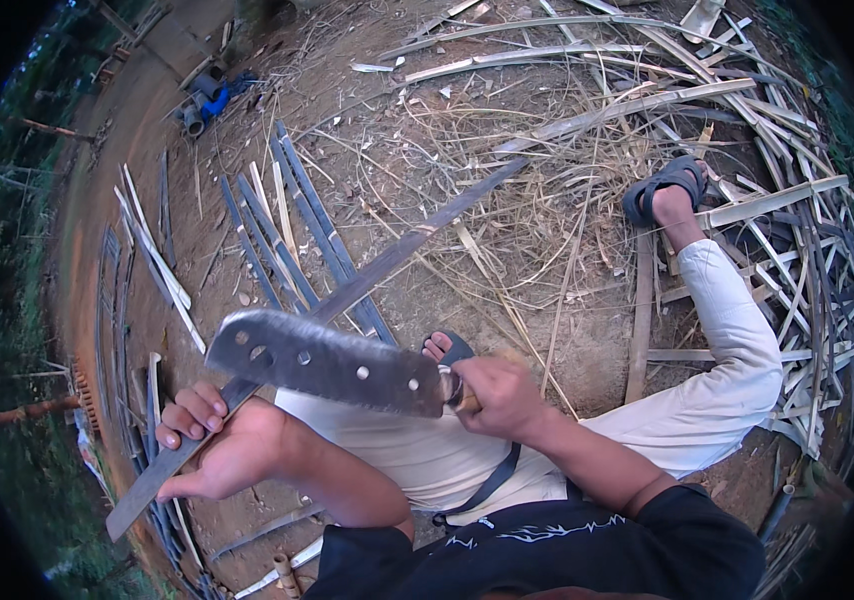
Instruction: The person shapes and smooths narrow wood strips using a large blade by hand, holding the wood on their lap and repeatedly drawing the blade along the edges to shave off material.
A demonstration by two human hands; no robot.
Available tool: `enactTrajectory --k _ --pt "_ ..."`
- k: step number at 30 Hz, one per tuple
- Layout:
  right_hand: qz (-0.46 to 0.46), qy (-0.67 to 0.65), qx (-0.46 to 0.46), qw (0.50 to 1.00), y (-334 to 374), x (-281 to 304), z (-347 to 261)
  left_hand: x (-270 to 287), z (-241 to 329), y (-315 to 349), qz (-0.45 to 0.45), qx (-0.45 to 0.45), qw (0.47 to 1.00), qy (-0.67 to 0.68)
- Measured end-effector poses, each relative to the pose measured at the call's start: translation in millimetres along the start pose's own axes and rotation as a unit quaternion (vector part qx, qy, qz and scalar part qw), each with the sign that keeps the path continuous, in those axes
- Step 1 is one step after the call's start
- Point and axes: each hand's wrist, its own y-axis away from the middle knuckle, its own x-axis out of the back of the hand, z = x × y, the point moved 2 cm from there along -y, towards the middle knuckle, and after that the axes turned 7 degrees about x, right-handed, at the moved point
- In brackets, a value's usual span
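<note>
Bamboo strip (347,300), cleaver (327,362), slats (277,235) beneath

The person wears a black short-sleeved shirt (587,550) with a pale jagged line print, cream-white trousers (727,370), dark strap sandals (662,185) and a dark hanging strap (492,482).

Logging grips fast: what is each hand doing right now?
Left hand: closed around a long flat grey bamboo strip.
Right hand: closed on the handle of a broad grey steel cleaver with holes.
</note>
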Motion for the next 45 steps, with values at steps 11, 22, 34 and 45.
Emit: enactTrajectory --k 11,22,34,45 --pt "-0.010 -0.034 -0.076 0.996 2.1 8.3 7.4 -15.4 -6.1 11.1 0.048 -0.075 0.990 -0.106" --pt "0.040 0.130 -0.370 0.919 46.7 30.3 221.3 -17.1 -11.1 5.5 0.064 -0.090 0.985 -0.133" --pt "-0.071 -0.114 -0.091 0.987 -12.2 28.6 -3.8 -7.3 -7.2 0.6 -0.084 0.003 0.996 -0.009" --pt "-0.046 -0.005 -0.249 0.967 3.0 26.9 77.9 -5.6 -15.1 -9.1 0.044 0.028 0.994 -0.098"
